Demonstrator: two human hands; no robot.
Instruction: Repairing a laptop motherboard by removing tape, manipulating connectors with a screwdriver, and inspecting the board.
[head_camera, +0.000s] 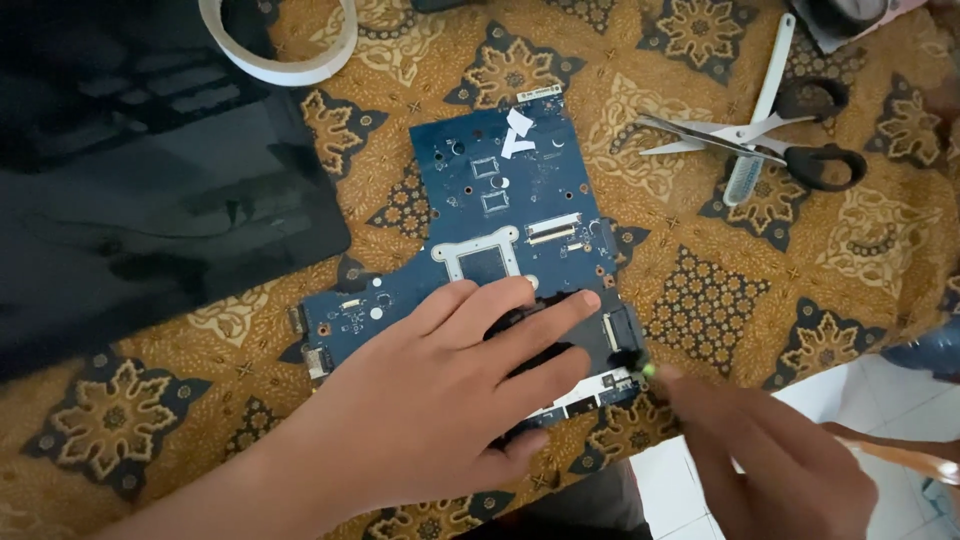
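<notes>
On the batik-covered surface, the left hand lay flat and open, pressing the blue laptop motherboard, while the blurred right hand pinched a green-tipped tool at its near-right corner, where a slip could gouge the board.

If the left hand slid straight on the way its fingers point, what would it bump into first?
The left hand lies flat on the blue circuit board, fingers aimed up and right. Going on, it would cross the board's right edge onto the patterned cloth; the scissors look like the first loose thing in that line, though depth is unclear.
</notes>
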